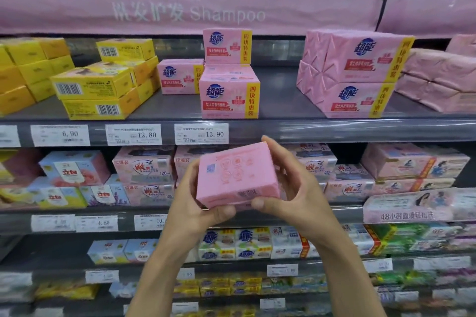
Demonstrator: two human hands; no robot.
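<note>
I hold a pink soap pack point(235, 175) in front of a shop shelf, its printed back side with a barcode turned toward me. My left hand point(195, 201) grips its lower left corner, thumb on the front edge. My right hand point(293, 183) grips its right side, fingers behind it and thumb at the bottom edge. The pack sits just below the upper shelf's edge point(334, 131). Matching pink packs point(229, 98) are stacked on that shelf straight above, and two larger ones point(355, 74) stand to the right.
Yellow soap boxes point(95, 87) are piled at the upper shelf's left. Price tags point(201, 134) line the shelf edge. Lower shelves carry several pink, blue and green packs point(144, 170). A pink "Shampoo" banner point(190, 13) hangs overhead.
</note>
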